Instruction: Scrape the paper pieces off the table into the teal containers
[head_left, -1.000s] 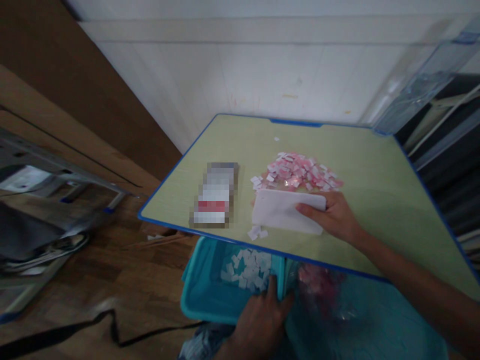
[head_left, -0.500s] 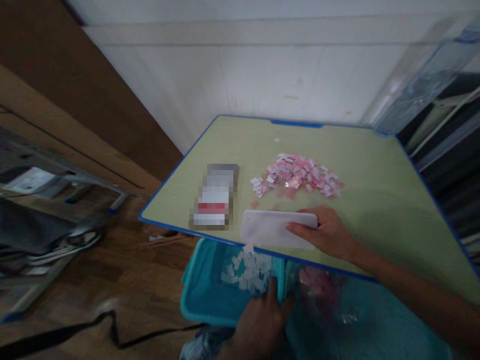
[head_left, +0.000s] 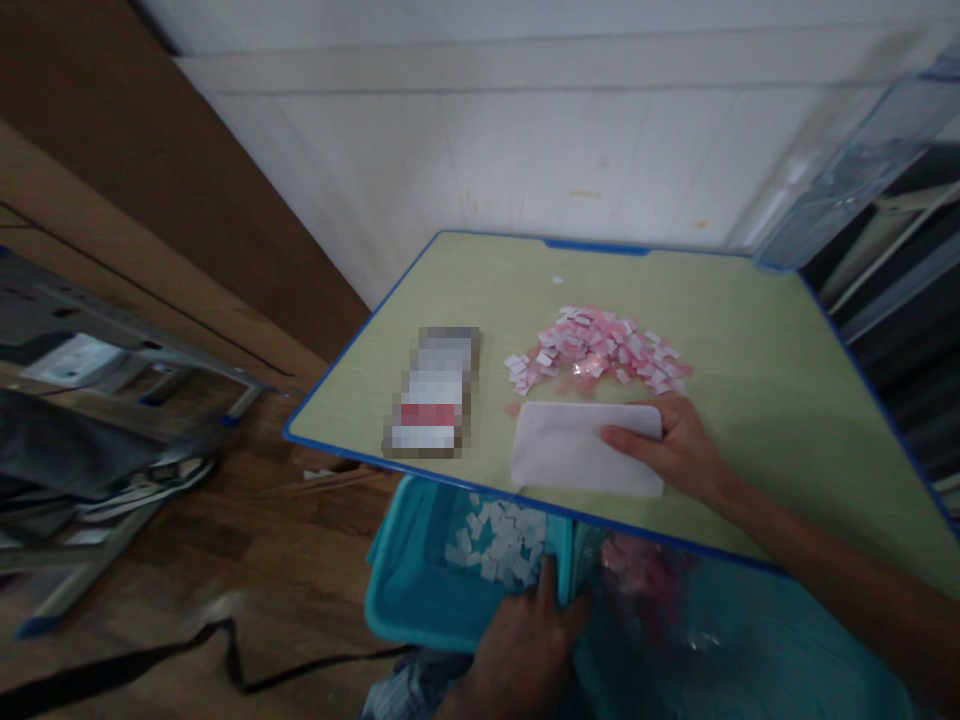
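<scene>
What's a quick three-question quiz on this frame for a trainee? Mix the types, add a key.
1. Pick one: the right hand holds
A) scissors
B) a flat white panel
C) a spoon

2. True or false: the left hand is at the rim of the teal basin that has white pieces in it.

3. Where does the heap of pink and white pieces lie relative to the panel?

Key: 1. B. 2. True. 3. Beyond it, on the tabletop.
</scene>
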